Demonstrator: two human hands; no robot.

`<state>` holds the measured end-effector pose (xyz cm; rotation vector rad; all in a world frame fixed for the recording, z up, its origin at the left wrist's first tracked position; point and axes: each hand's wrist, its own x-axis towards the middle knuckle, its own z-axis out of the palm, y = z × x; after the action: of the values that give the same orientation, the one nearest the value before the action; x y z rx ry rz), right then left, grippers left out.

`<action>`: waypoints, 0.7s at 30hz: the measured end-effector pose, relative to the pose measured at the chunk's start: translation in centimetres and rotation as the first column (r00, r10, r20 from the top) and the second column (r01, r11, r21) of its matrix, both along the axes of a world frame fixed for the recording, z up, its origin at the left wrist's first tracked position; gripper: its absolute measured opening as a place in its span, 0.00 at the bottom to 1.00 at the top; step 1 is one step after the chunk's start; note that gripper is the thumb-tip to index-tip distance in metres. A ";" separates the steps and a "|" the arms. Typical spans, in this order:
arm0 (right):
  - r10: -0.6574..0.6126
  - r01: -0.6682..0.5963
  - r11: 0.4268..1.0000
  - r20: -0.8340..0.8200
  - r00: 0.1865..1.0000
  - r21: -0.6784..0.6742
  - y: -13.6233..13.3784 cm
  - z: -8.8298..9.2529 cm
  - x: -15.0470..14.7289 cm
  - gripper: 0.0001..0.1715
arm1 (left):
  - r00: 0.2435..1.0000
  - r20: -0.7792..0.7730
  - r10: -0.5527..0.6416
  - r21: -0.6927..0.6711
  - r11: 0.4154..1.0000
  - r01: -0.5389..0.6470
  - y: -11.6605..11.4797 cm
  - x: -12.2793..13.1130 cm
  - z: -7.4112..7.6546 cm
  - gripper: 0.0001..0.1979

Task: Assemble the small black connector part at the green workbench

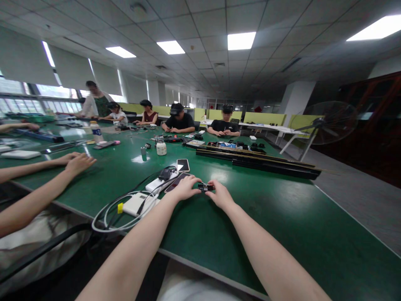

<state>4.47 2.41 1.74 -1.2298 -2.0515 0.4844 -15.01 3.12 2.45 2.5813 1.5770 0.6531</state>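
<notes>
Over the green table (257, 217), a small black part with a metallic middle (205, 187) sits between my two hands; its exact kind is too small to make out. The fingers of my left hand (186, 188) pinch its left end. At its right end, my right hand (222, 195) grips it with thumb and fingers. Just beyond my left hand lies a dark phone (175, 184), partly covered by that hand. Behind it is a second phone (183, 165) with a light edge. A white power strip (154, 184) with a black plug (164, 174) is left of my hand.
A white box (133, 204) with coiled white cables (102, 221) lies by the near edge at left. Long black rails (269, 167) with thin rods stretch across the right back. A jar (161, 148) stands farther off. A neighbour's hands (78, 162) rest at left; several people sit opposite.
</notes>
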 end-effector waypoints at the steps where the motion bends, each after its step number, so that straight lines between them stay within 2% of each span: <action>1: 0.000 0.000 1.000 0.004 1.000 -0.006 0.1 0.0 0.0 0.18 | 1.000 0.001 -0.003 -0.006 1.000 0.003 0.0 0.0 0.0 0.20; 9: 0.002 -0.002 1.000 0.008 1.000 -0.024 0.5 -0.5 -0.1 0.19 | 0.999 0.033 -0.005 -0.094 0.996 0.008 0.4 -0.1 -0.7 0.20; 21: -0.005 0.005 1.000 0.019 1.000 -0.013 0.2 -0.3 0.3 0.17 | 0.999 0.035 -0.027 -0.040 0.999 0.028 0.2 0.1 -0.5 0.19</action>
<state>4.73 2.66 1.42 -1.2505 -2.0636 0.4863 -14.86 3.32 2.00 2.5438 1.5258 0.6524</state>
